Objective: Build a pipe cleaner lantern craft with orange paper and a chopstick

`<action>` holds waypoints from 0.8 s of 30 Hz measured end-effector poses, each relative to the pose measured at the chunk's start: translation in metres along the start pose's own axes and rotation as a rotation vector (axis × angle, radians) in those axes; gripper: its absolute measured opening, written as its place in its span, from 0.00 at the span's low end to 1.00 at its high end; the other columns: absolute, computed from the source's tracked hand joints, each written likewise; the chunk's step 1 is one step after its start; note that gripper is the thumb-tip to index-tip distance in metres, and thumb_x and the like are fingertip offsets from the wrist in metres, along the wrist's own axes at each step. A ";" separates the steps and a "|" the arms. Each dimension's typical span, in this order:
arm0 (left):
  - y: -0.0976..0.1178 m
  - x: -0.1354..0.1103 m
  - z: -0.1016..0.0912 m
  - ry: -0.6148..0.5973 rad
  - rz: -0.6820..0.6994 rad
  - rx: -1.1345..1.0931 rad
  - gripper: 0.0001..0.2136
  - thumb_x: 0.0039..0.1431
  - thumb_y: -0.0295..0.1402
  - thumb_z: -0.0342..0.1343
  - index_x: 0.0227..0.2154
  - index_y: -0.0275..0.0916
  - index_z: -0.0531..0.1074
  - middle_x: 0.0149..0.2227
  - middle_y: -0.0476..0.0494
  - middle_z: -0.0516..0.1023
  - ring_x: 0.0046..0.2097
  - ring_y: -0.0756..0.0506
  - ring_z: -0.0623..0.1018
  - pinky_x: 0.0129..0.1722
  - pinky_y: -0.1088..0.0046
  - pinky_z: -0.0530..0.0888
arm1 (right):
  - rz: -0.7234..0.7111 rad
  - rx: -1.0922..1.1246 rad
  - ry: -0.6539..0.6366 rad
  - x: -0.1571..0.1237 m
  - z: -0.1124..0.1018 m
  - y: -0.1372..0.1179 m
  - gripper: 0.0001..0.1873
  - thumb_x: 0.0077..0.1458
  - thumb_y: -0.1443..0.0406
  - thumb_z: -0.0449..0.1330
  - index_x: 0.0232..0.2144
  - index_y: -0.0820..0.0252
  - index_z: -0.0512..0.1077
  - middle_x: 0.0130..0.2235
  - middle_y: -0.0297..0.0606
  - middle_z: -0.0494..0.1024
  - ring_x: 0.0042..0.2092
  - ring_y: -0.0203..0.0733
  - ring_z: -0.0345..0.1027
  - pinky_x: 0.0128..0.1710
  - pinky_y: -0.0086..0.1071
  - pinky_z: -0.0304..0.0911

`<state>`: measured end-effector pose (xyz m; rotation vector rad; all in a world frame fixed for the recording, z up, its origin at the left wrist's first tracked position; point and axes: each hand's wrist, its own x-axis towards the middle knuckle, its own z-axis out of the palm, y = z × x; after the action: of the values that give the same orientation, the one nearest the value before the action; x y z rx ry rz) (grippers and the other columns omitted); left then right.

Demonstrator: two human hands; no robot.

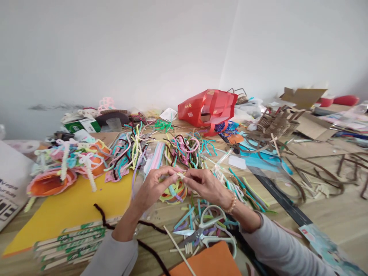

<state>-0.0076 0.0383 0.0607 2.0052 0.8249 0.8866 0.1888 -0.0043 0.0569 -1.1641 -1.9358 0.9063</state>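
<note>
The fingertips of the left hand and right hand meet in a tight pinch on a small pale pipe-cleaner piece, most of it hidden by the fingers. Just below the hands sits a multicoloured pipe-cleaner coil. A beaded bracelet circles the right wrist, and a grey sleeve covers the right forearm. Beyond the hands, white-handled scissors lie open among cut pipe-cleaner bits, beside an orange sheet. Under the left forearm runs a dark brown pipe cleaner, near yellow card and stacked green-printed wooden sticks. Farther along the wooden table lie tangled pipe cleaners, a red bag and a cardboard lattice model.
</note>
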 end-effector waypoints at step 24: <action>-0.003 0.001 0.007 0.015 -0.020 -0.060 0.10 0.59 0.37 0.55 0.30 0.36 0.76 0.36 0.44 0.80 0.42 0.44 0.77 0.46 0.71 0.70 | -0.210 -0.777 0.190 -0.008 0.014 0.004 0.07 0.65 0.68 0.47 0.35 0.61 0.63 0.28 0.35 0.74 0.24 0.33 0.65 0.23 0.28 0.44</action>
<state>-0.0025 0.0379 0.0549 1.9373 0.8155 0.9060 0.1819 -0.0129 0.0446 -1.3537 -2.2537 -0.1057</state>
